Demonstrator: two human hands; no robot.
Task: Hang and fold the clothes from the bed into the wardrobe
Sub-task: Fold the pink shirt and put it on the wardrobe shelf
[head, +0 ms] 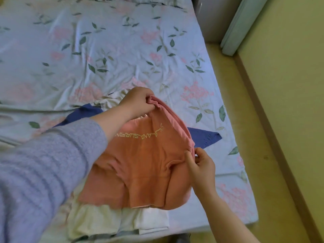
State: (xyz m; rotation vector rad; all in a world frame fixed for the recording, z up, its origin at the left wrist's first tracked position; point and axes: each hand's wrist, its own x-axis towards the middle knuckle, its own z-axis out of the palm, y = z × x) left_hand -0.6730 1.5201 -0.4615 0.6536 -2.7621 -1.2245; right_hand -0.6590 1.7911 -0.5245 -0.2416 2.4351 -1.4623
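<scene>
A pink T-shirt (140, 165) with pale yellow lettering hangs lifted over the near part of the bed (105, 50). My left hand (138, 100) pinches a bunched edge of the shirt at its top. My right hand (201, 165) pinches the shirt's right edge lower down. Under the shirt lie a dark blue garment (205, 137) and cream and white clothes (98, 220) in a loose pile near the bed's front edge. The wardrobe is not in view.
The bed has a pale blue floral sheet, wrinkled. A yellowish floor (289, 85) runs along the bed's right side. A pale green panel (240, 27) and a grey cabinet (210, 16) stand at the top right.
</scene>
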